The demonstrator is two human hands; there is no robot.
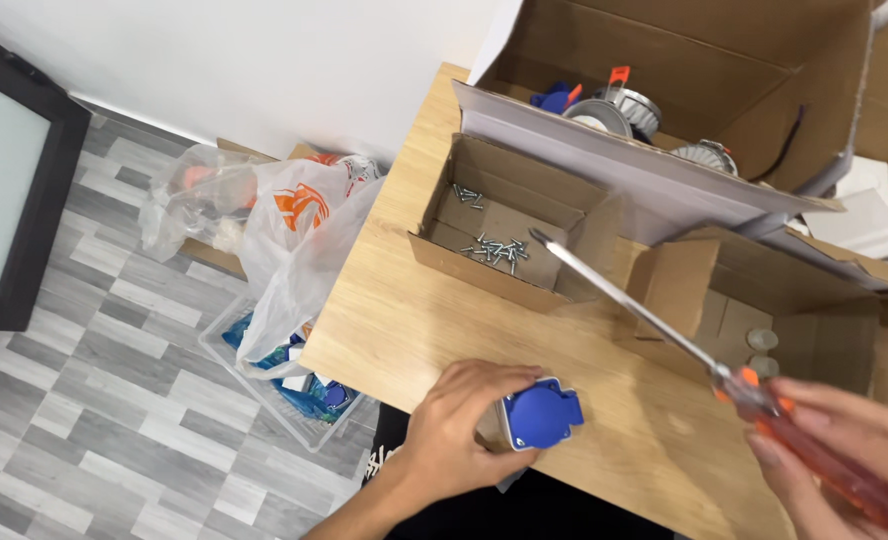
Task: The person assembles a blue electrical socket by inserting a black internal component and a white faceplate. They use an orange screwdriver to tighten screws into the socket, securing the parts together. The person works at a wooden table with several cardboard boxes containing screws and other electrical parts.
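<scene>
Hands at the light wooden table's (434, 330) front edge: left hand (454, 430) clasps a rigid, likely light blue plastic socket (542, 413) by its sides; right hand (844, 450) grips a long red-handled screwdriver (664, 325).

Light wood-grain worktop (424, 320), edge nearest the person running beneath both hands. Directly on it: a blue-lidded socket (541, 414) under the left hand (464, 425); beyond that hand, a small open cardboard box (509, 215) with loose screws (496, 249) inside; beyond the right hand (849, 455), a second open carton (764, 300); farthest back, a large carton (664, 110) containing round metal fittings.
</scene>
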